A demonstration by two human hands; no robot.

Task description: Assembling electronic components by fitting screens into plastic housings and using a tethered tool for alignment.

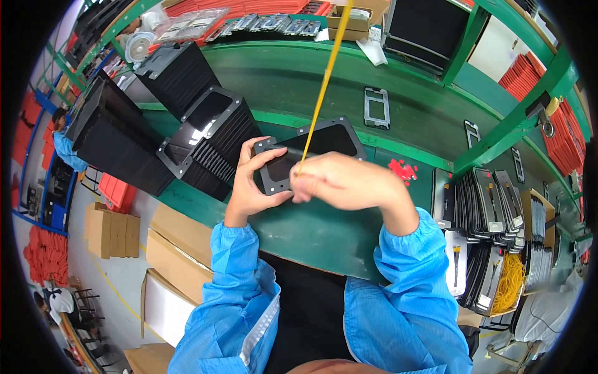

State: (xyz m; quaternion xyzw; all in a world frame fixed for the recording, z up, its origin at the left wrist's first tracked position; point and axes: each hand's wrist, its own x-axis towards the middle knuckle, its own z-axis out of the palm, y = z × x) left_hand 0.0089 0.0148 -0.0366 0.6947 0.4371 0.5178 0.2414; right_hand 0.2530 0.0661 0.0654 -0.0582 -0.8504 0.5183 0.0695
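My left hand (256, 181) grips the left end of a dark glossy panel (278, 171) with grey end frames, thumb below and fingers above. Over the panel's near side is my right hand (339, 181), its fingers curled closed. A thin yellow cord (322, 87) runs from the top of the view down to these fingers. Whatever they hold is hidden, and the fingertips are slightly blurred. Just behind lies another dark panel with a grey frame (358, 134), partly covered by my right hand.
Tall stacks of black framed panels (115, 134) stand at left. Small red pieces (403, 170) lie right of my hand. A grey metal frame (377, 107) rests beyond the green rail. Stacked panels (476, 206) and a box of yellow bands (511, 283) are at right; cardboard boxes (177, 243) sit lower left.
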